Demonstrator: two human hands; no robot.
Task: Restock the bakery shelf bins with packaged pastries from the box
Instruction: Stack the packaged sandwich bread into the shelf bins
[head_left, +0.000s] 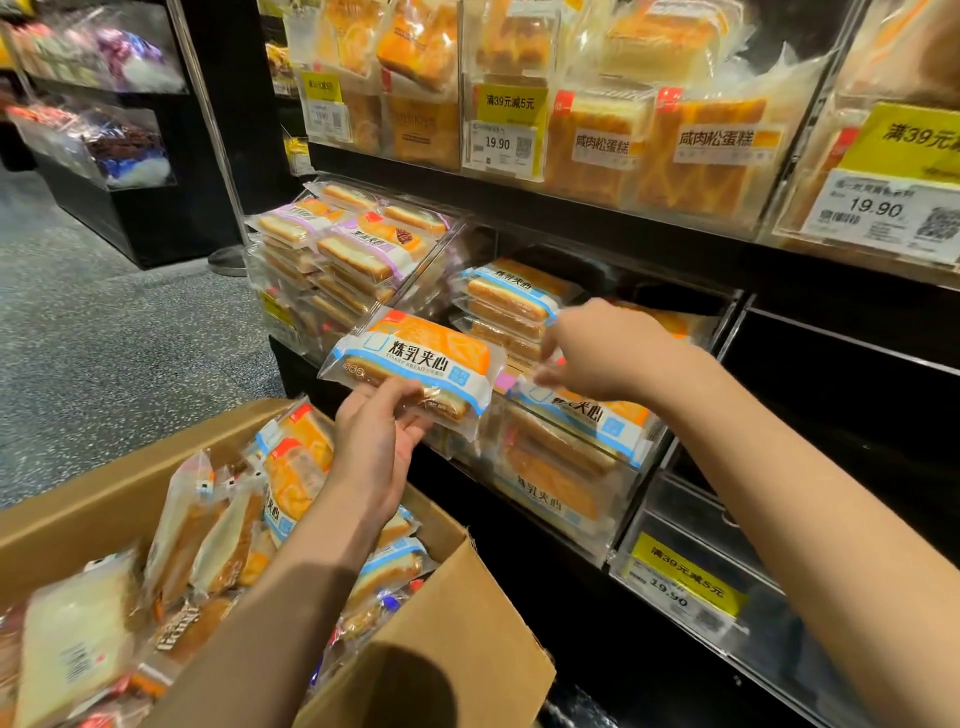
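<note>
My left hand (376, 431) grips an orange, blue and white pastry pack (415, 358) from below, holding it above the box and in front of the shelf. My right hand (597, 351) reaches into the clear middle bin (621, 512), its fingers curled on the top pack (597, 415) of a stack of like packs. More of these packs (511, 293) are piled at the back of that bin. The open cardboard box (441, 623) at lower left holds several mixed packaged pastries (218, 525).
A clear bin to the left holds purple-labelled packs (348, 244). The upper shelf carries cake packs (670, 150) and yellow price tags (509, 104). A bin at lower right bears a yellow tag (685, 577). Speckled floor (104, 338) and another display (104, 145) lie to the left.
</note>
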